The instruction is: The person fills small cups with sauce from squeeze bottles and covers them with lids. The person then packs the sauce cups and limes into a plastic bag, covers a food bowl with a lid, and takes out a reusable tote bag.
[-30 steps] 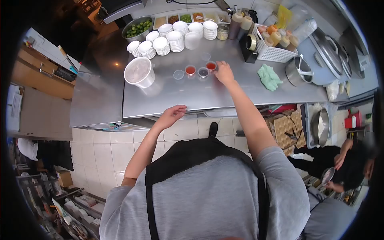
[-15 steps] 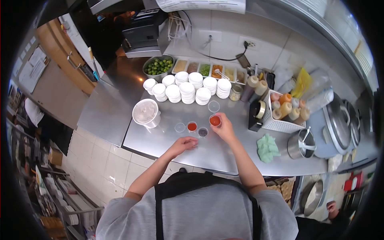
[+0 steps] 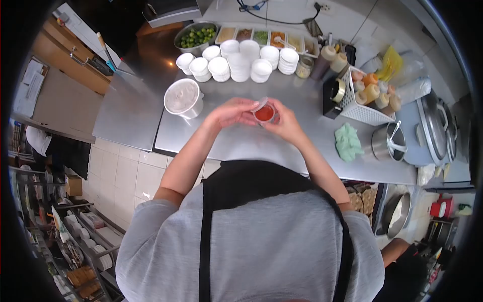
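A small clear cup of red sauce (image 3: 264,115) is held up over the steel counter, in the fingers of my right hand (image 3: 286,124). My left hand (image 3: 235,111) pinches a clear round lid (image 3: 260,104), which sits tilted at the cup's upper left rim. The left fingers also reach the side of the cup. Stacks of white cups (image 3: 239,65) stand just beyond both hands. To the left is a white tub (image 3: 182,99) with a translucent cover. The other small sauce cups on the counter are hidden from view.
A bowl of limes (image 3: 196,39) and a row of topping trays (image 3: 261,38) line the back. On the right are a white basket of squeeze bottles (image 3: 365,108), a green cloth (image 3: 348,142), a metal pot (image 3: 388,143) and a large lidded cooker (image 3: 433,126). Another person's arm (image 3: 395,251) shows at lower right.
My left hand has moved up from the counter's front and now holds a clear lid at the sauce cup. My right hand still holds the cup. The view has tilted down.
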{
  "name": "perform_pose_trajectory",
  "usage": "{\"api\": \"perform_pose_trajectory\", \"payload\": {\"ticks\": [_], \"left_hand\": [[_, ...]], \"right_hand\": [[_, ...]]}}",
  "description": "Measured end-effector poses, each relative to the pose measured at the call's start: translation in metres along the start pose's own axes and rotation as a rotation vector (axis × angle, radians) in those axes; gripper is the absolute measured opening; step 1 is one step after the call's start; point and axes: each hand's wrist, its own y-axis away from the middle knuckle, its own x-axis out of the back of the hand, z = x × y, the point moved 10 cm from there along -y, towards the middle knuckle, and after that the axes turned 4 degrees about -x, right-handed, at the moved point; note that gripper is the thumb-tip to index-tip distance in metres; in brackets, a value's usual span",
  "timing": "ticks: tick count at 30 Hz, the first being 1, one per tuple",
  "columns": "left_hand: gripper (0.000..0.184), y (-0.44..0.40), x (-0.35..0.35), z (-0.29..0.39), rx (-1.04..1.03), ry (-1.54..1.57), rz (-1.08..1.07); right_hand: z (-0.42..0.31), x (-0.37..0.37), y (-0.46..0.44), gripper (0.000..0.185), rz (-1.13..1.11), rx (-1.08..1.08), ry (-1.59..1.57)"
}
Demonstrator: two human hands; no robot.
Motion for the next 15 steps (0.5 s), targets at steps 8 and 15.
{"api": "perform_pose_trajectory", "payload": {"ticks": [8, 15], "left_hand": [[0.029, -0.012, 0.034, 0.008, -0.149, -0.188, 0.281], [0.026, -0.029, 0.023, 0.011, -0.139, -0.307, 0.262]], "right_hand": [[0.044, -0.012, -0.008, 0.045, 0.014, -0.172, -0.235], [0.088, -0.004, -0.019, 0.027, 0.144, -0.459, -0.497]]}}
